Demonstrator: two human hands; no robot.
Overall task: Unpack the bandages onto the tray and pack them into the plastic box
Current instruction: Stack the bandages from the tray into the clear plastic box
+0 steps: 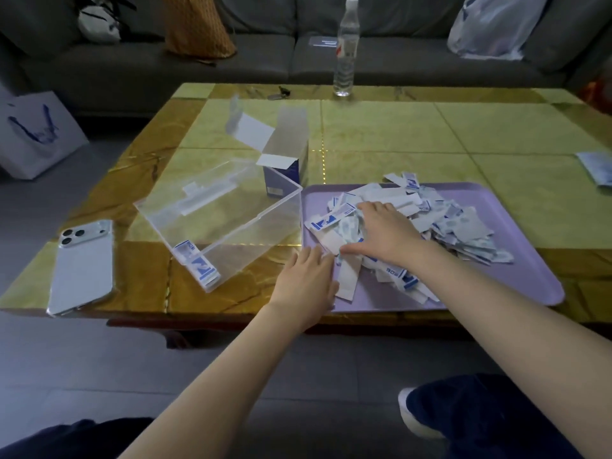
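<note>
A lilac tray (516,276) on the table's near right carries a loose heap of white-and-blue bandage packets (457,223). My right hand (384,231) lies spread on the heap's left side, fingers and thumb around some packets. My left hand (306,279) rests at the tray's left edge, fingers straight, touching packets there. Left of the tray a clear plastic box (228,220) stands open and tilted, with a small stack of packets (198,265) in its near corner. Behind it stands the opened cardboard bandage box (284,160).
A white phone (82,265) lies at the table's near left corner. A water bottle (344,51) and keys (281,91) stand at the far edge. Another packet or paper (597,167) lies at the right edge. A sofa with bags is behind.
</note>
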